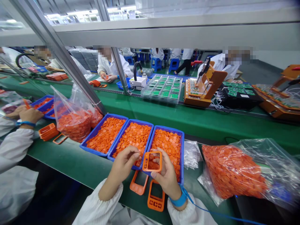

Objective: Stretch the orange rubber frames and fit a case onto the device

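My right hand (167,175), with a blue strap at its wrist, grips an orange plastic frame (160,162) with a large window and small cut-outs at one end. To its left, my left hand (123,167) is closed in a pinch over the front of the middle blue tray (150,137). Whatever sits between those fingertips is too small to make out. Two more orange frames lie on the green bench below my hands: one (138,189) at the left, the other (156,204) nearer me. Small orange plastic pieces (134,134) fill the middle tray.
Blue trays of orange pieces flank the middle one. Bags of orange parts stand left (75,125) and right (234,172). A co-worker's hands (30,114) work at far left. Across the green belt (145,107) are circuit boards (164,87), an orange fixture (203,87) and more people.
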`<state>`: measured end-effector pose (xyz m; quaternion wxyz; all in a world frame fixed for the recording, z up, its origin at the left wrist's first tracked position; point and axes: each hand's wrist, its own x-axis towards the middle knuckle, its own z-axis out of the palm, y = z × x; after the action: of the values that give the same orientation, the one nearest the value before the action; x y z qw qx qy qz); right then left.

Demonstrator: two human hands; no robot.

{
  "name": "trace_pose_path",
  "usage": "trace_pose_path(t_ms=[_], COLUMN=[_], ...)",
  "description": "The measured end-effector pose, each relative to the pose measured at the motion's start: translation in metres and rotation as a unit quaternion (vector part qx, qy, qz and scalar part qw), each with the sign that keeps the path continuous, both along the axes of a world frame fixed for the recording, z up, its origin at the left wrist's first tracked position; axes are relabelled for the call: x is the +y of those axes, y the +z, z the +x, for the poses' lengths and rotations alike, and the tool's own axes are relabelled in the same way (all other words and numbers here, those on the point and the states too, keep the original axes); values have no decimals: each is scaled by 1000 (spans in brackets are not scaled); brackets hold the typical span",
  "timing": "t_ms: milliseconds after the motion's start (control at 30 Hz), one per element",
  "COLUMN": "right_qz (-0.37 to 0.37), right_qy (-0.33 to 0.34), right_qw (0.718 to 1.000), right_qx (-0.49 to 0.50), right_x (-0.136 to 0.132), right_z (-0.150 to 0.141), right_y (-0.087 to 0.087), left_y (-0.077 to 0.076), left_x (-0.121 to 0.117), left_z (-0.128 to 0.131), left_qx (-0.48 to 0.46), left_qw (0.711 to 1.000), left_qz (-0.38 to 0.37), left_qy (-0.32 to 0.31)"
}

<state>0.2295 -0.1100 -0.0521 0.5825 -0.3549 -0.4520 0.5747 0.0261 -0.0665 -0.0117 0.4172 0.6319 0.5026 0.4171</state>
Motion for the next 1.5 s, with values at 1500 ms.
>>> trace_pose_path(t_ms=[1500], right_qz=[40], right_qy=[120], right_qw=[984], right_qx=[126], right_x=[-12], right_z=[-1], right_y=[1], left_y=[-2], left_x=[11], left_z=[4], left_qx=[-28], left_qw=[986], left_qz=[-28], left_qy=[-161])
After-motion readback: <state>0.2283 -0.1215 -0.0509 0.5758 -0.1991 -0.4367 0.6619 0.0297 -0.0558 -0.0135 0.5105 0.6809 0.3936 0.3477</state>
